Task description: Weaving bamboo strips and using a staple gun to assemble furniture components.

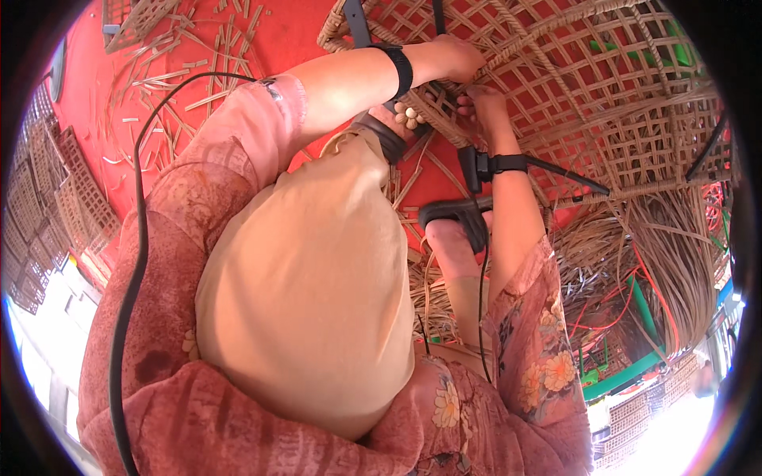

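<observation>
A large open-lattice woven basket (595,87) of tan strips fills the upper right, tilted beside my feet. My left hand (460,59) is closed at the basket's edge, its fingers mostly hidden behind the hand and the weave. Just below it, my right hand (486,109) has its fingers bent and pressed together against the same braided edge. Whether a loose strip lies between those fingertips is too small to tell. Black straps circle both wrists, and a dark box-shaped device (475,168) sits at the right one.
Cut strips (214,71) lie scattered on the red floor (103,95) at the upper left. A thick bundle of long strips (667,270) stands at right, near a green hoop (627,373). Woven panels (59,206) lean at far left. A black cable (139,238) runs along my left arm.
</observation>
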### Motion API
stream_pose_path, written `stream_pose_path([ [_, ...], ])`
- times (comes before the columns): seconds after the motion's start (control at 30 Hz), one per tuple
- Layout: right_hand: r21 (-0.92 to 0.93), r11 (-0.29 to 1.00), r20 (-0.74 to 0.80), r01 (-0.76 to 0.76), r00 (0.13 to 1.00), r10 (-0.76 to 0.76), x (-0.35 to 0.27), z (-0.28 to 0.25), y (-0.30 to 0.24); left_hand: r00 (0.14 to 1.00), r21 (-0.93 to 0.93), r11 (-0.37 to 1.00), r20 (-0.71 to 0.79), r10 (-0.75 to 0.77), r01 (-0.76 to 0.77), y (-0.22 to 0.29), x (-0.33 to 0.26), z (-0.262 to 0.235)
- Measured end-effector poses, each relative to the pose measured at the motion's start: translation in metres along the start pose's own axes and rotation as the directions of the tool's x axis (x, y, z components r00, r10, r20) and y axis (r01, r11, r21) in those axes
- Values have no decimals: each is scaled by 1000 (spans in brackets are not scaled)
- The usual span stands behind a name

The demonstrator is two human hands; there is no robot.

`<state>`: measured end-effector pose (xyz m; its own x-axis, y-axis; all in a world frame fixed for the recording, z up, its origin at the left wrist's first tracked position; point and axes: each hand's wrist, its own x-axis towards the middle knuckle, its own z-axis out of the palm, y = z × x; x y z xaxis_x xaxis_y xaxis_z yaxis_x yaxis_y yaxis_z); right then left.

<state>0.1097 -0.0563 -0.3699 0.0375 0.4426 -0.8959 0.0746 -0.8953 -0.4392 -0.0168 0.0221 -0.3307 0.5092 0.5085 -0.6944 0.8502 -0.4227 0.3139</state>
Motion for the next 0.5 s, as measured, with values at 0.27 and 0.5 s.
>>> stream_pose_path([
  [0.27, -784, 491, -185, 380, 612, -769, -26, -3, -16, 993, -74, 994, 76, 86, -80, 14, -51, -12],
  [0.5, -725, 638, -127, 259, 860, -493, -42, 10, -37, 902, -194, 896, 90, 423, -401, 40, -119, -13],
])
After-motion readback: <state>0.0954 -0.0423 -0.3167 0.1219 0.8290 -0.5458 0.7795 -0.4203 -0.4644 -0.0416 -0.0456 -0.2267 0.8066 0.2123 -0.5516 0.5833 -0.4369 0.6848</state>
